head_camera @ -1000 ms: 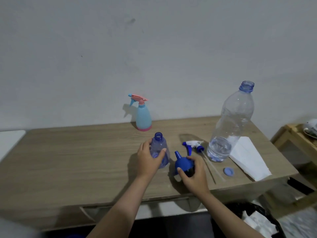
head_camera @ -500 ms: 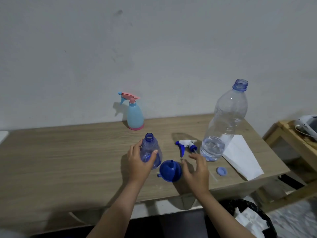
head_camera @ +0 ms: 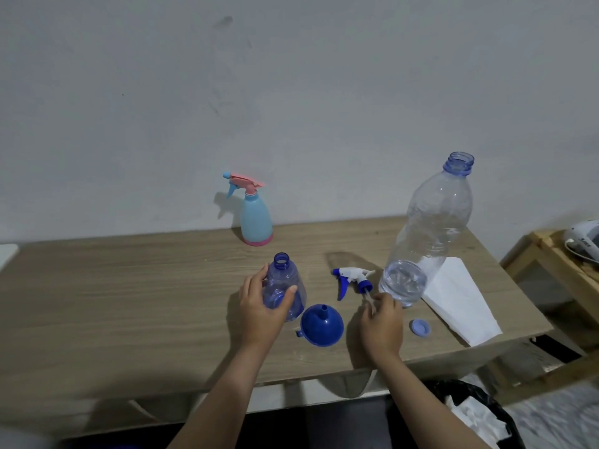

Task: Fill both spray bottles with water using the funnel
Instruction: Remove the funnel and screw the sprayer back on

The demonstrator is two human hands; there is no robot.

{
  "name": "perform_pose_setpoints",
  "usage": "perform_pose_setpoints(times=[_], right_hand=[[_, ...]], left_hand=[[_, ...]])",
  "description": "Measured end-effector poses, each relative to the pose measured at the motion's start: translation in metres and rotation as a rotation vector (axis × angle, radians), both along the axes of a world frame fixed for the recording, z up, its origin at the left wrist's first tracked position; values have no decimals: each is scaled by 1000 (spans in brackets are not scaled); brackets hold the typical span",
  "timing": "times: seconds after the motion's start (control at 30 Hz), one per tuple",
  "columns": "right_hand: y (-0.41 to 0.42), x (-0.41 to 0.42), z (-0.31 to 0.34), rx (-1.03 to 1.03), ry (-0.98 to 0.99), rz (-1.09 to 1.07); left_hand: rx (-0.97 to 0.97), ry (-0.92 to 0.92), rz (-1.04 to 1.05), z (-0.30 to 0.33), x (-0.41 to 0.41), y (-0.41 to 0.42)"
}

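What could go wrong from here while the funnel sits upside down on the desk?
1. The tall water bottle stands uncapped by the right hand; a bump may tip it onto the paper.
2. The funnel lies spout-up beside the blue spray bottle, so pouring now would likely spill.
3. The cap sits near the desk edge and could be knocked off.

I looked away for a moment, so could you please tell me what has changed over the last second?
The right hand let go of the blue funnel, which now lies mouth-down on the table, and moved right toward the spray head's tube beside the water bottle. The left hand still holds the open blue spray bottle. The pink-topped spray bottle, cap and paper stayed put.
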State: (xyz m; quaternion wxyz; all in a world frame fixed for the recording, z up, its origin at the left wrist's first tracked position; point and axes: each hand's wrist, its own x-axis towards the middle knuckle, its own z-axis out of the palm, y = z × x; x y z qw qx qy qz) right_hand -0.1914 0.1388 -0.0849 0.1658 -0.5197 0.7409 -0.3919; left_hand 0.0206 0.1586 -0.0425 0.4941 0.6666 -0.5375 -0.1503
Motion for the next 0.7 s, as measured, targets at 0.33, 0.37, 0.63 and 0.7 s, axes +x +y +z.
perform_pose_setpoints(times=[0.33, 0.37, 0.63, 0.7], right_hand=[[-4, 1, 2, -96, -84, 45], [-4, 2, 8, -135, -95, 41], [-13, 31, 83, -370, -428, 110], [-16, 40, 106, -402, -544, 111]], left_hand=[[1, 12, 7, 3, -3, 1], [8, 13, 1, 4, -3, 1], [-14, 35, 40, 3, -3, 2], [-30, 38, 42, 6, -4, 3]])
